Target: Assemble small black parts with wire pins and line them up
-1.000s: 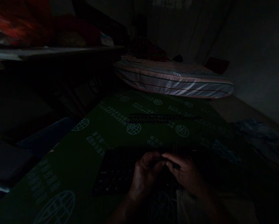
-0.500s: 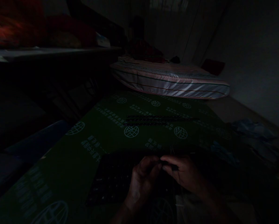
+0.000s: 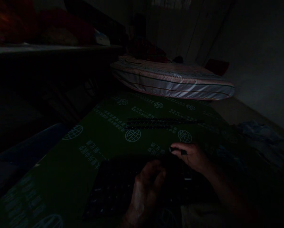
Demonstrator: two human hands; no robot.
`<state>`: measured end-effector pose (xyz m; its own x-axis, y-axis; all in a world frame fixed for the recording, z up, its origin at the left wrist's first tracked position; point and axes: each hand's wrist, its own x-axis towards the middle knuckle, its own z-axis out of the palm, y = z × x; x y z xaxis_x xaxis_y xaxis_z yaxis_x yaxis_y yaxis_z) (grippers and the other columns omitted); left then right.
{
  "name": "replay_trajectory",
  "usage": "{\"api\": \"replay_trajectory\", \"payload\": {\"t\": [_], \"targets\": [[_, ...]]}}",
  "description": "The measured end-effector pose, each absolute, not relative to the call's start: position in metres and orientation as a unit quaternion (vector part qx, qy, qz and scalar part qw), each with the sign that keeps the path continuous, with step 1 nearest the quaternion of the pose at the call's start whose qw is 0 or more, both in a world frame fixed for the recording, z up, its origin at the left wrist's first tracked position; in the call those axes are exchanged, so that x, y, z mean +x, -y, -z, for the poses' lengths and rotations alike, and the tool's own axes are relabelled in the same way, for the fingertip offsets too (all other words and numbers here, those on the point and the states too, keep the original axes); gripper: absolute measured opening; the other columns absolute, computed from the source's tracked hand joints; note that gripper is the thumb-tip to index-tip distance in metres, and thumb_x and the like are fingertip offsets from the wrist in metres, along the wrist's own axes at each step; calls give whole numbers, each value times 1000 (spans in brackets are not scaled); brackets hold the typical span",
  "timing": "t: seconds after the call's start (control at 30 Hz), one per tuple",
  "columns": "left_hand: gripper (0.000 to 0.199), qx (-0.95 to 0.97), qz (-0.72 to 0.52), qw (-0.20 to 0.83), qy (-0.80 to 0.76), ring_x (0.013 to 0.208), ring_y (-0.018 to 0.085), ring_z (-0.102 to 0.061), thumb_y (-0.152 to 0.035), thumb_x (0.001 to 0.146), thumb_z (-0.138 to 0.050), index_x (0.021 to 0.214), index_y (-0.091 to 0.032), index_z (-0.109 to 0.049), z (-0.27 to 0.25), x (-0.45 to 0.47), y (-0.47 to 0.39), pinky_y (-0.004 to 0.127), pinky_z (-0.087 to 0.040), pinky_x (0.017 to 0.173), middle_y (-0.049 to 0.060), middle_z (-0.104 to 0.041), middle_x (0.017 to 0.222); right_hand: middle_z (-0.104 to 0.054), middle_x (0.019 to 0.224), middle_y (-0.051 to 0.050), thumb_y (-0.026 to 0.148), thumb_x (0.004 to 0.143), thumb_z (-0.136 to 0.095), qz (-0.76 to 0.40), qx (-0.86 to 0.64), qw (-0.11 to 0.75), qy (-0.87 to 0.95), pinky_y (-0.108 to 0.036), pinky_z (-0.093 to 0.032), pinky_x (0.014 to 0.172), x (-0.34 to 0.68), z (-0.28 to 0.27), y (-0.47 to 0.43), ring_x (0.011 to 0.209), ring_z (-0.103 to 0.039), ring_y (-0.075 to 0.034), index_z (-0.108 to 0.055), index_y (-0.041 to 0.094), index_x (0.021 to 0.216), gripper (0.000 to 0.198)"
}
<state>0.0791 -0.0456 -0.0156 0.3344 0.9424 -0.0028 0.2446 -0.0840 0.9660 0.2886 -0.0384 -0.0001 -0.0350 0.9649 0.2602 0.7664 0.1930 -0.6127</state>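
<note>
**A:** What is in front of the person?

**B:** A very dark room. A green sheet printed with pale globe marks and writing covers the floor. On the near part of the green sheet lies a dark tray with a grid of small cells; what the cells hold is too dim to tell.

**A:** And the hands?

**B:** The right hand is at the far edge of the tray, fingertips pinched together on a small dark piece, with what looks like a thin thread hanging from it. The left hand hovers over the middle of the tray, fingers loosely curled; I cannot tell whether it holds anything.

**A:** Has anything changed?

**B:** Yes. Half a second ago both hands met over the tray, fingertips touching around the small piece. Now they are apart: the right has carried the piece away from the body, and the left has stayed low. The joint fingertip work seems finished for this piece.

**A:** Anything else?

**B:** Beyond the tray, two dark beaded strands lie side by side on the green sheet. Farther off is a striped mattress.
</note>
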Motion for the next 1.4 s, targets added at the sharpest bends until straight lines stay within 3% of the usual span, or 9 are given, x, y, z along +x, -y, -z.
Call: {"api": "replay_trajectory", "payload": {"t": [0.2,0.5,1.03,1.4], "targets": [[9,711,-335,429,-446,82,16,-66,-24,79,-57,84,-21,-64,19,80,44,25,-54,73,2,-70,92,-74,82,-2,27,75,-61,-66,-710,279,643,-25,-52,63,343,25,-21,69,-68,-18,-70,24,94,22],[11,740,-323,403,-431,80,14,-65,-19,81,-55,86,-21,-64,11,77,47,23,-53,73,1,-67,88,-73,84,0,28,75,-61,-69,-747,207,628,-26,-51,66,357,49,-57,74,-68,-18,-70,28,95,22],[12,762,-320,404,-393,77,14,-64,-18,83,-53,89,-21,-62,9,78,45,23,-53,68,2,-66,85,-72,94,-3,26,77,-60,-82,-745,201,631,-29,-51,76,358,48,-73,83,-67,-19,-69,26,101,26],[13,767,-324,395,-388,77,15,-64,-18,83,-52,92,-21,-61,10,77,46,25,-55,68,3,-66,85,-72,93,-4,26,78,-59,-79,-741,202,636,-27,-51,73,359,49,-75,81,-68,-18,-68,24,103,27]]}}
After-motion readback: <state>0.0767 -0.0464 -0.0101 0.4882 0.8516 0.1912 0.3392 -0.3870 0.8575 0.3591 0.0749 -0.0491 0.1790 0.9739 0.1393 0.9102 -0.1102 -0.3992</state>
